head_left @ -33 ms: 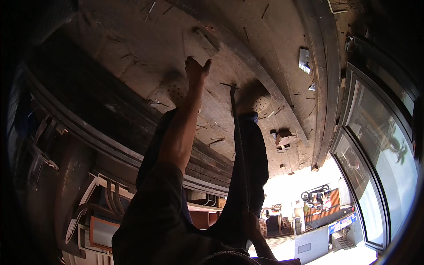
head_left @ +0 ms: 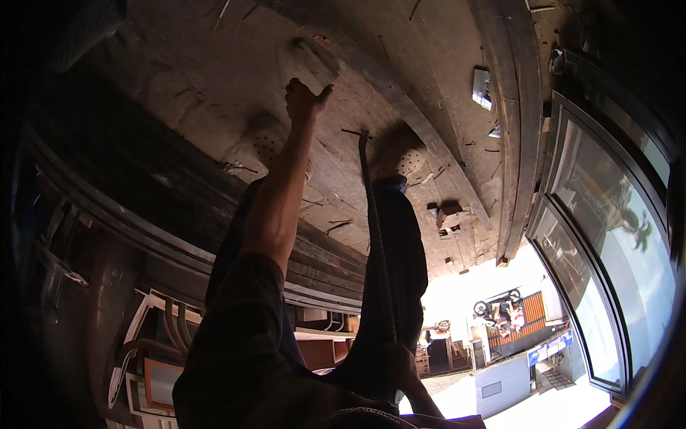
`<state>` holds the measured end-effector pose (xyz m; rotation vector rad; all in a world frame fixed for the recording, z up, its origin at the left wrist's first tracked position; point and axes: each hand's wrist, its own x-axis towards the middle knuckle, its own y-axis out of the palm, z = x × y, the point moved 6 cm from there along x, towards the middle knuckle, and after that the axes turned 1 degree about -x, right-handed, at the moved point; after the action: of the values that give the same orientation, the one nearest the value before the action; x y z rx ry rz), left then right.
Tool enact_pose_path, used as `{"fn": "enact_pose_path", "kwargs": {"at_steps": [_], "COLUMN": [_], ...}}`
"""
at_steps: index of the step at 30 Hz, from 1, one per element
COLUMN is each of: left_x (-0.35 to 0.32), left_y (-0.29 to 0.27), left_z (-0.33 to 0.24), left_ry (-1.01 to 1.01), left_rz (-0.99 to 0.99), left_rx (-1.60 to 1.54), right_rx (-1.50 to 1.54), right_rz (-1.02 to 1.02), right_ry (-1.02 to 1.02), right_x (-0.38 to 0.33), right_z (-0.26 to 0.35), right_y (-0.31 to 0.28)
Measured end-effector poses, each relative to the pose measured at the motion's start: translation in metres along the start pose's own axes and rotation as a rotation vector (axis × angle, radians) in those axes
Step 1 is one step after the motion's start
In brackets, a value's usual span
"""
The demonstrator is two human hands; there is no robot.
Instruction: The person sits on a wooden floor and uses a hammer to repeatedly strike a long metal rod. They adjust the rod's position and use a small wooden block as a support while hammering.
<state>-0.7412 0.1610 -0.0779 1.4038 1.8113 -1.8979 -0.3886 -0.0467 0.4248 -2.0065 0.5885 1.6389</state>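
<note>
Below, right hand [head_left: 400, 361] grips rod [head_left: 375, 236] (ribbed).

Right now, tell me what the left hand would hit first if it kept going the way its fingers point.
Probably the pale block lying on the dusty wooden floor, just beyond the left hand. Depth is unclear, so the hand may pass above it.
</note>
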Motion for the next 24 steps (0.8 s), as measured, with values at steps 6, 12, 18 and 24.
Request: {"fn": "enact_pose_path", "kwargs": {"at_steps": [6, 12, 18, 24], "left_x": [0.028, -0.095, -0.087, -0.046], "left_y": [-0.005, -0.064, -0.178, -0.32], "left_z": [-0.022, 0.059, 0.135, 0.226], "left_ry": [-0.009, 0.097, 0.488, -0.015], "left_rz": [-0.253, 0.141, 0.011, -0.093], "left_rx": [-0.227, -0.125, -0.019, -0.661], "right_rx": [0.004, -0.172, -0.62, -0.734], "right_rz": [0.028, -0.047, -0.161, -0.145], "right_ry": [0.286, -0.203, -0.306, -0.368], "right_x": [-0.007, -0.02, -0.048, -0.122], "right_z": [0.063, 0.066, 0.171, 0.211], "right_y": [0.012, 0.038, -0.007, -0.012]}}
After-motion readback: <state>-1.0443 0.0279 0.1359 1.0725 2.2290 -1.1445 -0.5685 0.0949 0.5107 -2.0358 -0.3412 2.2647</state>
